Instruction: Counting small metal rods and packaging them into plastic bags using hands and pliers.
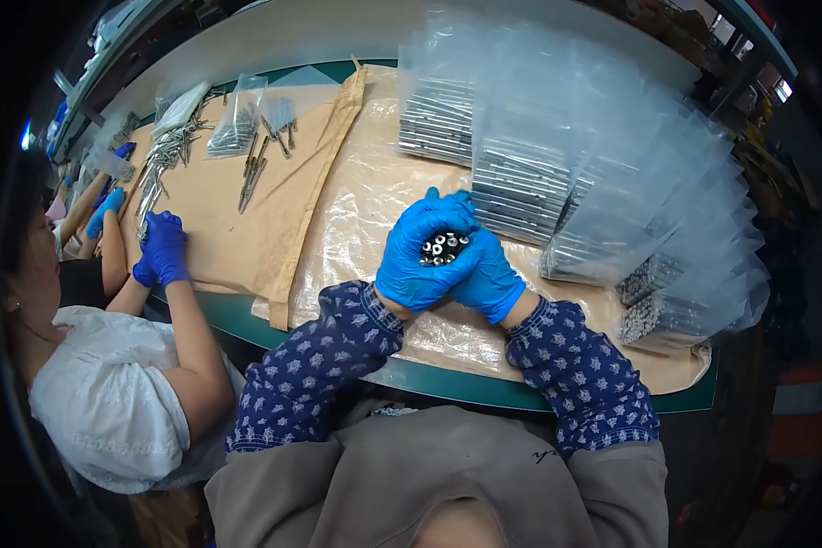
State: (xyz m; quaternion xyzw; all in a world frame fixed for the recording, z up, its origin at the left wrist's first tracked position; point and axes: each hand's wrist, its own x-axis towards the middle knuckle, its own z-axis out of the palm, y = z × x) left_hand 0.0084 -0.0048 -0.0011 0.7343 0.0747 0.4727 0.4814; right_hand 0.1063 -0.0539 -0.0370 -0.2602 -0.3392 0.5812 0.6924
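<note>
Bundle of metal rods [443,247]: clasped end-up between left hand [420,248] and right hand [489,274]. Filled bags [557,183] are stacked beside them on the tabletop [447,384].

Left hand [422,248] and right hand [489,274], gloved, cupped together in a closed grip.

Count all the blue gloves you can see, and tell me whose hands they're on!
Blue rubber gloves on the person's own hands, left and right, cupping a bundle of small metal rods: 2
Blue rubber gloves on the co-worker's hands: 2
Blue rubber gloves further along the table: 2
Total: 6
</note>
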